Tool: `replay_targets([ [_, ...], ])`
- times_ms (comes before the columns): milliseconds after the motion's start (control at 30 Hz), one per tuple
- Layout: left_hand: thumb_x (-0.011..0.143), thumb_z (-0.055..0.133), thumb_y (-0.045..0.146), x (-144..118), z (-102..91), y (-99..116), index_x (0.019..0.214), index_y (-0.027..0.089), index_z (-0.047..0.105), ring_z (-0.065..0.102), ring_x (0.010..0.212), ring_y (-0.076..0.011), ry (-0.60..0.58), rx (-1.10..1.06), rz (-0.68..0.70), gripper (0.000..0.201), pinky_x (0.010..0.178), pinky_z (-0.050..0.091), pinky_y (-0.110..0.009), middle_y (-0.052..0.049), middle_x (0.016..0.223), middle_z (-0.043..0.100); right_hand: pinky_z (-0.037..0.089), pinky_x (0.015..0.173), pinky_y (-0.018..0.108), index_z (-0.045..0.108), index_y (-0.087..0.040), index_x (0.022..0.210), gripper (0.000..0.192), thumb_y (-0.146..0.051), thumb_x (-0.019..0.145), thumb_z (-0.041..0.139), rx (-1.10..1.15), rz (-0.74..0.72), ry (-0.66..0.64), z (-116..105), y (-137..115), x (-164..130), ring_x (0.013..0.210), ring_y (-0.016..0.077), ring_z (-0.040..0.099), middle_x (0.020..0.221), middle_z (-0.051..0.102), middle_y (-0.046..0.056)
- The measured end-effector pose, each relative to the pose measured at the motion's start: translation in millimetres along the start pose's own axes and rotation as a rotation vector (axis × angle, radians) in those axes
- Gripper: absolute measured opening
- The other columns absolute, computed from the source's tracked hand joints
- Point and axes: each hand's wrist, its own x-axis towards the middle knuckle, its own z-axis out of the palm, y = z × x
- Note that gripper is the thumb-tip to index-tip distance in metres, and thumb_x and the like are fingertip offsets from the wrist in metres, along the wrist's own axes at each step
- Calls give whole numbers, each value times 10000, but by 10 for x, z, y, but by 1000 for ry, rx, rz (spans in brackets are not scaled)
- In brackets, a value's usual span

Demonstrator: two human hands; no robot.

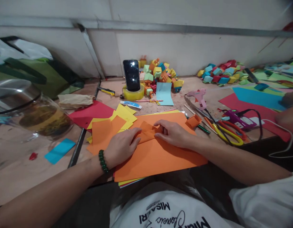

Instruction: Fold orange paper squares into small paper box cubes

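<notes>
In the head view, a small piece of folded orange paper (146,135) lies over a stack of coloured sheets (158,161) whose top sheet is orange. My left hand (121,145), with a dark green bead bracelet (103,161) at the wrist, pinches the paper's left side. Closed on its right side is my right hand (173,133), fingers bent and thumb at the near edge. Left of the stack, orange squares (102,132) overlap yellow squares (125,115). A small folded orange paper shape (193,121) sits just beyond my right wrist.
A phone (131,76) leans upright on a yellow tape roll (134,94). Behind are piles of folded paper cubes (158,74). Right lie a pink glue gun (198,97), yellow-handled scissors (224,134) and another person's hand (291,99). A glass jar (39,117) stands left.
</notes>
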Motion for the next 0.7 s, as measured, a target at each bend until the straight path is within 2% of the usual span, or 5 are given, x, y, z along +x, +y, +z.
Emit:
replay_targets([
  [200, 965, 398, 307, -23, 16, -18, 1270, 293, 569, 590, 714, -166, 36, 249, 113, 350, 560, 431, -245, -68, 956, 595, 375, 558, 236, 567, -201, 1186, 298, -241, 891, 558, -149, -97, 19, 8, -16, -10, 618, 121, 522, 832, 608, 18],
  [300, 964, 388, 213, -12, 8, -21, 1234, 285, 582, 561, 765, -170, 1, 287, 317, 340, 630, 452, -258, -61, 928, 586, 376, 605, 269, 639, -212, 1064, 204, -187, 939, 480, -382, -405, 68, 25, -39, -40, 726, 151, 528, 927, 616, 54],
  [433, 955, 399, 147, 0, -71, 16, 1148, 175, 605, 553, 812, -191, -105, 373, 491, 284, 684, 468, -286, -82, 915, 616, 366, 666, 321, 652, -160, 911, 219, -146, 966, 440, -612, -736, -25, -29, -18, -100, 796, 190, 485, 856, 620, 77],
  [567, 925, 410, 89, -58, -158, 28, 1046, 125, 627, 561, 804, -193, -179, 428, 549, 250, 676, 475, -282, -92, 889, 637, 371, 668, 324, 619, -151, 873, 178, -113, 947, 462, -654, -700, -109, -173, 48, -169, 767, 194, 451, 835, 608, 67],
  [700, 893, 426, 95, -117, -215, -11, 904, 143, 645, 571, 780, -196, -141, 319, 493, 224, 685, 494, -293, -92, 827, 621, 394, 643, 308, 617, -166, 900, 174, -101, 940, 461, -589, -613, -182, -256, 77, -216, 739, 187, 451, 826, 605, 49],
])
